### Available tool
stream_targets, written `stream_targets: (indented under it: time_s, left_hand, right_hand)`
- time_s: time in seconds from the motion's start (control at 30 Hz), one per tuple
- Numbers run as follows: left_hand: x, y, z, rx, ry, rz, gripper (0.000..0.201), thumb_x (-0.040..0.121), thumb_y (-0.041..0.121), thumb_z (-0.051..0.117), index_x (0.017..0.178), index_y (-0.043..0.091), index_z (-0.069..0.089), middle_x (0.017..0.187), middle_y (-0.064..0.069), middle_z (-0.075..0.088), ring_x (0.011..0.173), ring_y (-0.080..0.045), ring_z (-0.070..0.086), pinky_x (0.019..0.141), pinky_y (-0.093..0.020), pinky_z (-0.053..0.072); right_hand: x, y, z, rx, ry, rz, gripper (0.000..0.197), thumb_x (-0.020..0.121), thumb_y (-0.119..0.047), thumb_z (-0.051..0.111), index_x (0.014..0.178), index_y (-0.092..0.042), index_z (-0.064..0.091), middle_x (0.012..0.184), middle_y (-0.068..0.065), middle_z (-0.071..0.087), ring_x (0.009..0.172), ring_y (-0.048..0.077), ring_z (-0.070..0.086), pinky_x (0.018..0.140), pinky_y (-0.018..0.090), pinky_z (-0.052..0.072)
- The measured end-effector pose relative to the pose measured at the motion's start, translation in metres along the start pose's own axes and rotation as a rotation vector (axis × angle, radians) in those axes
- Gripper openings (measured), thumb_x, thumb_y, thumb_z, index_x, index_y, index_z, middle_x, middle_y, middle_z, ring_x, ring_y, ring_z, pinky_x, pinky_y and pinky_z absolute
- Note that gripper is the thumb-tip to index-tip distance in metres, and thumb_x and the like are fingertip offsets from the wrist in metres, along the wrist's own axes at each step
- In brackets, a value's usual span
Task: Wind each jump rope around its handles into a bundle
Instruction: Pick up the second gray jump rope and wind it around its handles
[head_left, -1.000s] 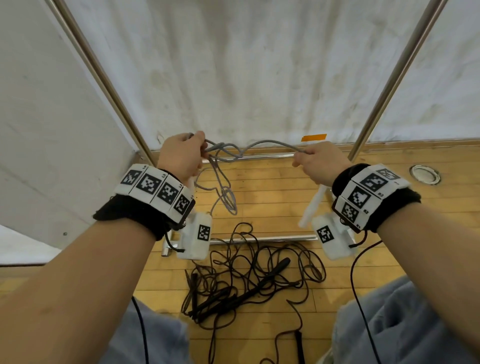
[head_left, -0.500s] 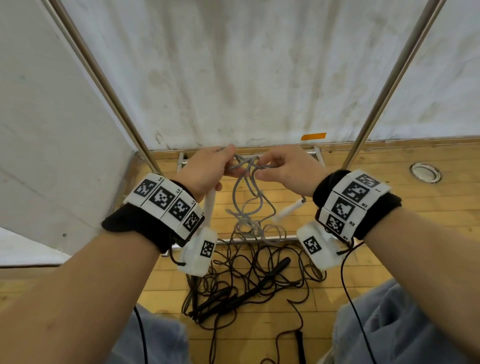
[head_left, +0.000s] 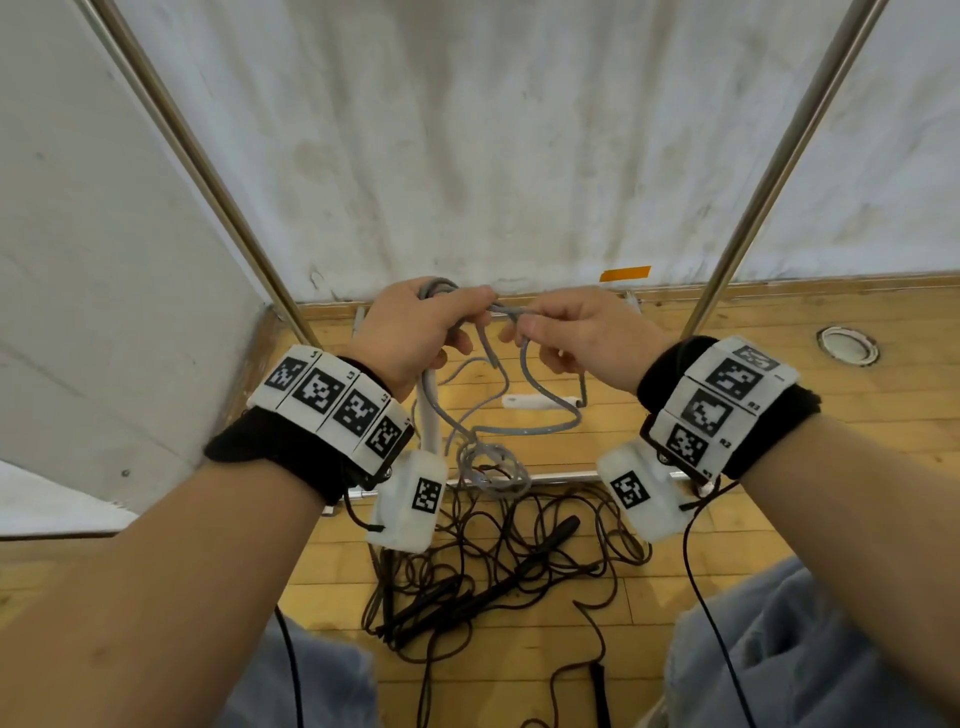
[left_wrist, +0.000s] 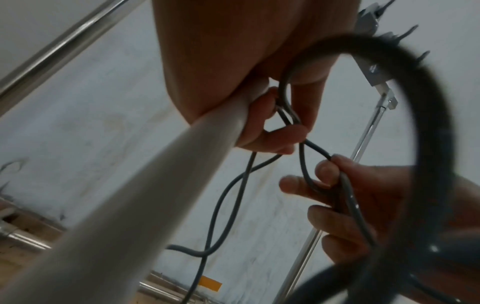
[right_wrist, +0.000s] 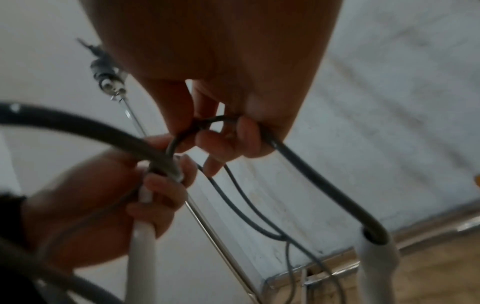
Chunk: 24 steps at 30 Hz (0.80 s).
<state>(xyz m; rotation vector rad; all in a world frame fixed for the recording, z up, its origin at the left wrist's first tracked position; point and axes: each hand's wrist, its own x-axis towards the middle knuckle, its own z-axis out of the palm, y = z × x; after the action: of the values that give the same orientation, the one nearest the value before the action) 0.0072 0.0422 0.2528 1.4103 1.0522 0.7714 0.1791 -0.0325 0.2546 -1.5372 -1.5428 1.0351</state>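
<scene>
A grey jump rope (head_left: 524, 374) with white handles hangs between my raised hands. My left hand (head_left: 462, 322) grips one white handle (head_left: 430, 415) upright, with coils of the grey rope (left_wrist: 302, 162) held against its top. My right hand (head_left: 524, 332) pinches a bend of the rope (right_wrist: 311, 174) close to the left fingers (right_wrist: 166, 185). The second white handle (head_left: 540, 401) dangles free from the rope below the hands and shows near the lens as the handle (right_wrist: 376, 263). Slack loops (head_left: 493, 462) hang down. A black jump rope (head_left: 493, 561) lies tangled on the floor.
Two slanted metal poles (head_left: 218, 182) (head_left: 769, 182) and a low metal bar (head_left: 561, 475) frame the space in front of a white wall sheet. On the wooden floor is a round metal fitting (head_left: 848, 345). My knees in jeans (head_left: 810, 649) are at the bottom.
My hands, apart a second ago with rope stretched between them, have come together. The rope between them now sags in loops, and the second handle hangs lower, lying sideways.
</scene>
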Motion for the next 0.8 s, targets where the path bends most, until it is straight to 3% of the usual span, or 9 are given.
stream_targets:
  time_s: [0.07,0.1,0.2,0.27,0.37,0.5,0.63,0.8]
  left_hand:
    - [0.0008,-0.0002,0.0015,-0.016,0.013,-0.015,0.031,0.083,0.031,0.071,0.096,0.003,0.070,0.076,0.003,0.070,0.049,-0.008,0.053,0.038,-0.016,0.033]
    - [0.0012,0.0000,0.0020,-0.014,0.023,-0.020,0.034,0.082,0.034,0.071,0.097,0.003,0.070,0.076,0.002,0.069,0.051,-0.008,0.052,0.038,-0.017,0.033]
    - [0.0012,0.0013,0.0012,0.016,0.034,-0.029,0.034,0.083,0.038,0.069,0.097,0.007,0.072,0.062,0.010,0.057,0.054,-0.006,0.052,0.041,-0.017,0.034]
    - [-0.0002,0.0029,0.0006,0.013,0.013,-0.023,0.023,0.085,0.033,0.066,0.089,0.011,0.072,0.060,0.013,0.059,0.054,-0.006,0.054,0.043,-0.018,0.035]
    - [-0.0026,0.0063,0.0024,-0.041,-0.017,0.004,0.015,0.089,0.020,0.061,0.077,0.012,0.065,0.069,0.001,0.071,0.045,-0.010,0.050,0.039,-0.017,0.032]
    - [-0.0032,0.0080,0.0010,-0.077,-0.037,-0.011,0.015,0.092,0.012,0.058,0.077,0.011,0.062,0.060,-0.003,0.068,0.038,-0.010,0.046,0.037,-0.016,0.033]
    - [-0.0027,0.0072,-0.0016,-0.060,-0.057,-0.022,0.013,0.095,0.015,0.055,0.085,0.012,0.062,0.070,-0.004,0.073,0.042,-0.011,0.054,0.038,-0.017,0.036]
    - [-0.0025,0.0066,-0.0011,0.012,0.005,0.005,0.013,0.098,0.021,0.050,0.089,0.017,0.059,0.073,0.002,0.074,0.050,-0.007,0.054,0.041,-0.017,0.035]
  right_hand:
    - [-0.0007,-0.0025,-0.0018,0.190,-0.019,-0.007,0.025,0.096,-0.015,0.047,0.078,-0.013,0.065,0.087,0.017,0.067,0.053,0.018,0.044,0.050,0.027,0.032]
    - [-0.0005,-0.0037,-0.0023,0.283,-0.022,-0.010,0.029,0.096,-0.012,0.045,0.074,-0.013,0.063,0.088,0.017,0.066,0.051,0.018,0.042,0.048,0.025,0.029]
    - [0.0004,-0.0042,-0.0034,0.436,-0.026,0.001,0.034,0.097,-0.011,0.040,0.070,-0.012,0.060,0.080,0.020,0.056,0.048,0.016,0.036,0.049,0.028,0.021]
    - [0.0006,-0.0030,-0.0039,0.488,-0.038,0.023,0.032,0.098,-0.012,0.037,0.072,-0.011,0.057,0.074,0.016,0.050,0.046,0.015,0.032,0.049,0.030,0.016]
    - [0.0005,-0.0043,-0.0040,0.501,-0.066,0.058,0.030,0.100,-0.015,0.036,0.076,-0.010,0.053,0.070,0.011,0.048,0.047,0.014,0.028,0.051,0.031,0.012]
    - [-0.0004,-0.0066,-0.0036,0.474,-0.033,0.070,0.026,0.099,-0.014,0.039,0.080,-0.007,0.054,0.065,0.001,0.058,0.044,0.011,0.028,0.047,0.026,0.016]
    - [0.0005,-0.0059,-0.0049,0.436,0.014,0.068,0.029,0.099,-0.012,0.040,0.076,-0.010,0.059,0.077,0.003,0.063,0.047,0.010,0.033,0.047,0.024,0.023]
    - [0.0048,0.0000,-0.0103,0.388,0.076,0.025,0.036,0.097,-0.013,0.044,0.066,-0.016,0.062,0.074,0.005,0.062,0.051,0.013,0.033,0.051,0.025,0.025]
